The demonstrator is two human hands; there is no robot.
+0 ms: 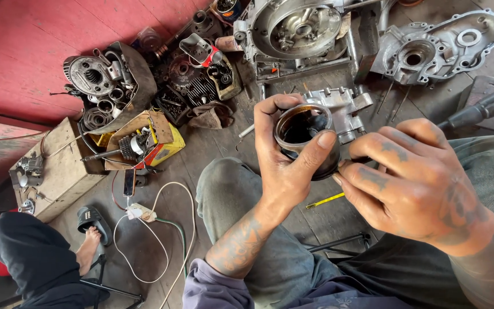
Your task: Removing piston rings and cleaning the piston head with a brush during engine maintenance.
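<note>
My left hand [284, 163] is wrapped around a round metal piston [304, 129], open end up, its dark hollow inside showing. The thumb lies across its rim on the right. My right hand [415, 180] touches the piston's right side with its fingertips; what they pinch there is hidden. Both hands are smeared with grease. Just behind the piston lies a silver engine casting [347, 106] on the floor. My knees in grey trousers [230, 189] sit under the hands.
Engine cases [298, 28] and a crankcase cover [441, 48] lie at the top. Piles of greasy parts [115, 86] and cardboard boxes [155, 140] stand on the left. A white cable [161, 229] loops on the wooden floor. Another person's foot in a sandal [90, 240] is at lower left.
</note>
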